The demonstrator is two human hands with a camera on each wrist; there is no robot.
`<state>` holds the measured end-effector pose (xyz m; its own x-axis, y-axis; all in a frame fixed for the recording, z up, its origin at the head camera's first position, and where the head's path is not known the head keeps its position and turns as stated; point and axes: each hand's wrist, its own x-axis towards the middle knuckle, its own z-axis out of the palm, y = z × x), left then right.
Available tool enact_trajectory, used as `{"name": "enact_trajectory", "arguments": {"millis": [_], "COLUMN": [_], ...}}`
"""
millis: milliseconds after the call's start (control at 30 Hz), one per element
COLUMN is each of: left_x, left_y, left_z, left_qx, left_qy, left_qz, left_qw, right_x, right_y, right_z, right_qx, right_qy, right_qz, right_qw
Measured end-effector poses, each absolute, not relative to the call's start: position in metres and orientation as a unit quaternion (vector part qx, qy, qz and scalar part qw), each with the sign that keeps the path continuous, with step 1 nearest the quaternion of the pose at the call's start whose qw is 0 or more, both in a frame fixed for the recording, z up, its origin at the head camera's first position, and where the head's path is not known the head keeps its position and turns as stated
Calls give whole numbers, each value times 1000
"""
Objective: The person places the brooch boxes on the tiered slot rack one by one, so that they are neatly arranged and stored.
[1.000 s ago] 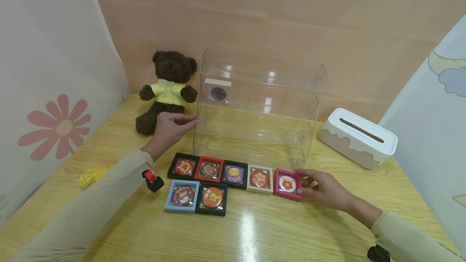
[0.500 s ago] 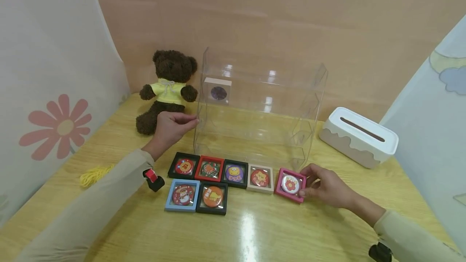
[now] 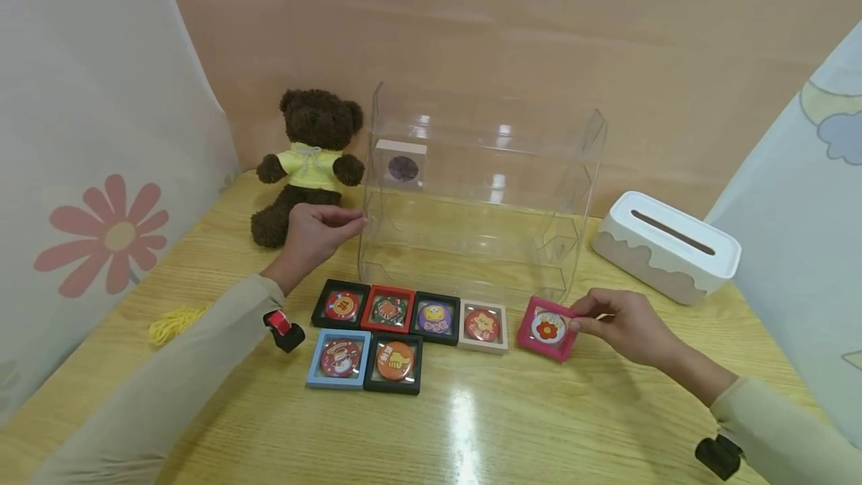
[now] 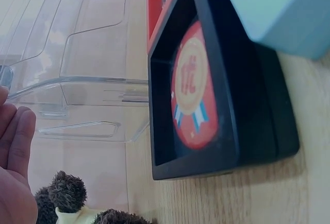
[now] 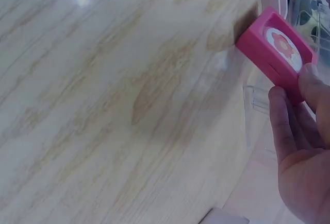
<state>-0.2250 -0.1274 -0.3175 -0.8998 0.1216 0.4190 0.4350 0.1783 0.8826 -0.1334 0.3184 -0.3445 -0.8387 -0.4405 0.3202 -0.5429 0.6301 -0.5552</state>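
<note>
My right hand (image 3: pixel 626 324) pinches the right edge of a pink-framed display box (image 3: pixel 547 329) holding a white badge with a red flower. In the right wrist view the pink box (image 5: pixel 278 54) is tilted between thumb and fingers. My left hand (image 3: pixel 316 236) pinches the left side edge of a clear tiered display rack (image 3: pixel 465 227), thumb against forefinger. A pale framed box (image 3: pixel 402 163) stands at the left of an upper tier. Just in front of the rack lie several framed badges, including a black one (image 3: pixel 341 305) and a cream one (image 3: pixel 483 325).
A brown teddy bear (image 3: pixel 313 141) in a yellow top sits left of the rack. A white tissue box (image 3: pixel 667 245) stands on the right. Yellow cord (image 3: pixel 176 324) lies at the left. A light blue frame (image 3: pixel 339 359) and another black frame (image 3: pixel 393 363) form a front row.
My right hand has drawn the pink box away from the row, rightward and slightly up, and tilted it. My left hand stays at the rack's side.
</note>
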Motion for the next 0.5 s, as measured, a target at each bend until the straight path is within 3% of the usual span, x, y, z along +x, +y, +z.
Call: {"name": "enact_trajectory", "arguments": {"millis": [333, 500], "left_x": [-224, -223], "left_y": [-127, -127], "left_z": [-314, -313], "left_qx": [-188, -183], "left_qy": [-767, -774], "left_qz": [-598, -591], "left_qw": [137, 135], "right_x": [-139, -147], "right_y": [327, 322], "right_z": [-326, -310], "right_qx": [245, 246], "right_qy": [-892, -886], "right_qz": [360, 352], "right_qw": [118, 173]}}
